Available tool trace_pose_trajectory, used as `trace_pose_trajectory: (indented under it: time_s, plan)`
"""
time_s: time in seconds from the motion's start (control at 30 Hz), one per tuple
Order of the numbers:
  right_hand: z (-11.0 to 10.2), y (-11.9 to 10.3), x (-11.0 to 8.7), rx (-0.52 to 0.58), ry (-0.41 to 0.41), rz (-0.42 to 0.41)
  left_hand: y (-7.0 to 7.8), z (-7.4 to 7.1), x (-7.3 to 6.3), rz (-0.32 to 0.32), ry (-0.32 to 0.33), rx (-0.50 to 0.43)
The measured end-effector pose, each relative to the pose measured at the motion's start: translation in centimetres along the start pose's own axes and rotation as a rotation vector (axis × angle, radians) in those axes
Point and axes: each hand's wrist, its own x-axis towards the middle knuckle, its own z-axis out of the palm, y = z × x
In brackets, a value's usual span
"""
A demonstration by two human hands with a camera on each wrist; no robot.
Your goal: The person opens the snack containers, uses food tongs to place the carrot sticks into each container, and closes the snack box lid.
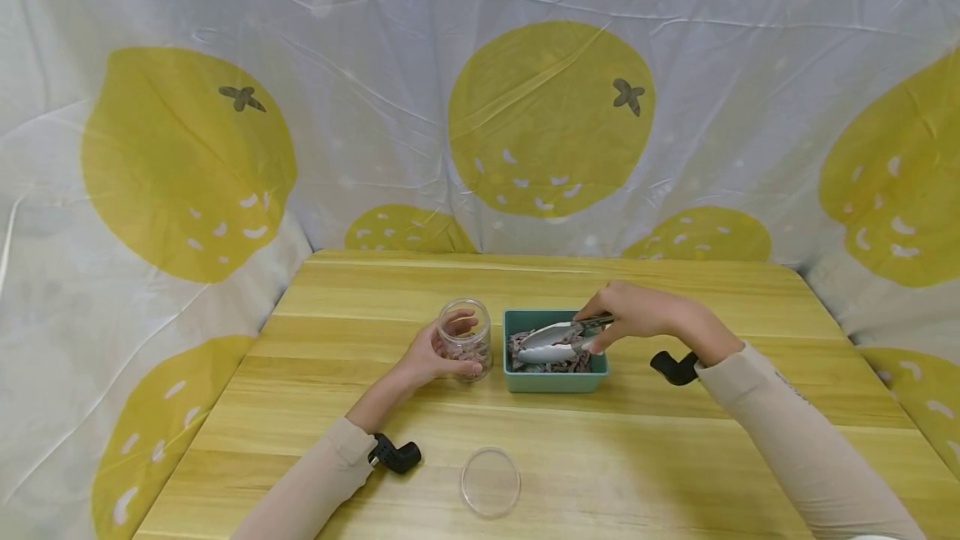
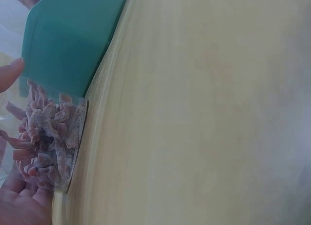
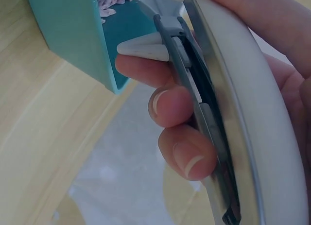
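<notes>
My left hand (image 1: 433, 357) grips a clear jar (image 1: 477, 319) on the table, fingers round its far side and thumb across its front. Brownish-pink dried strips (image 2: 48, 132) fill the jar's lower part. Just right of it stands a teal rectangular box (image 1: 557, 383) with more such strips (image 1: 576, 363) inside. My right hand (image 1: 633, 312) holds a pair of tongs (image 3: 214, 103) over the box's right wall. In the head view the tongs' pale scalloped tips (image 1: 547, 344) reach down among the strips, standing a little apart; what lies between them is hidden.
A round clear lid (image 1: 490, 483) lies flat on the wooden table (image 1: 360, 298), nearer me than the jar and box. Black wrist-camera mounts (image 1: 396, 454) stick out from both sleeves. A curtain printed with yellow fruit (image 1: 551, 119) hangs behind the table's far edge and along its sides.
</notes>
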Motion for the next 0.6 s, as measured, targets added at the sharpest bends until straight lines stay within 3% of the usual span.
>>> trace_pose_trajectory:
  time_s: [0.6]
  plan:
    - [-0.9, 0.4, -1.4, 0.048, 0.022, -0.009, -0.2, 0.0, 0.0, 0.002, 0.003, 0.0]
